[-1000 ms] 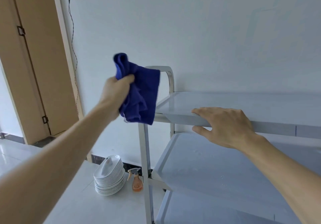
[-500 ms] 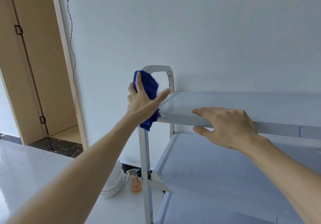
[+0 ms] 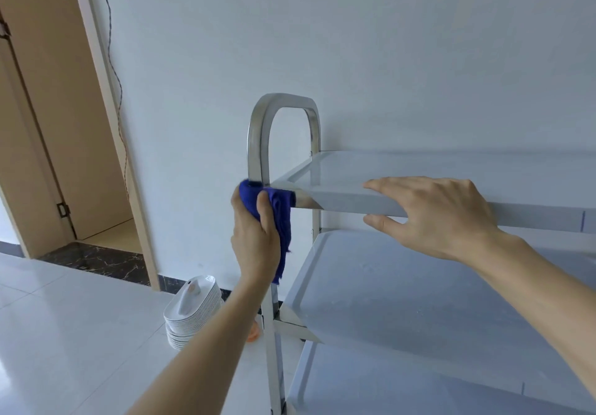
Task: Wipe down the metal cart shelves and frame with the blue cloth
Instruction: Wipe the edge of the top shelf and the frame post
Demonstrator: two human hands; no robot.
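The left hand [image 3: 254,240] has its fingers [image 3: 265,213] curled tight round the blue cloth [image 3: 277,218], clamping it against the front upright of the metal cart [image 3: 419,289], right at the corner where the top shelf [image 3: 419,169] meets the post. A loose tail of the cloth hangs down the post below the hand. Above the cloth, at about 12 o'clock from it, the bare handle loop [image 3: 283,102] of the frame arches up against the white wall [image 3: 354,44].

Over at 3 o'clock from the cloth, the right hand [image 3: 442,211] rests on the front lip of the top shelf, its fingers straight and lying close together on top, the thumb tucked under the edge. The two hands are well apart along that lip.

Beneath it the middle shelf [image 3: 403,302] and a lower shelf [image 3: 387,389] show, both bare metal.

Down at 7 o'clock from the cloth, a stack of white plates [image 3: 190,311] stands on the tiled floor [image 3: 64,334] by the wall, and something orange [image 3: 253,334] peeks out behind the left forearm; what it is I cannot tell. At 9 o'clock a wooden door [image 3: 42,92] stands in its frame, with a thin cable [image 3: 116,76] running down the wall beside it.
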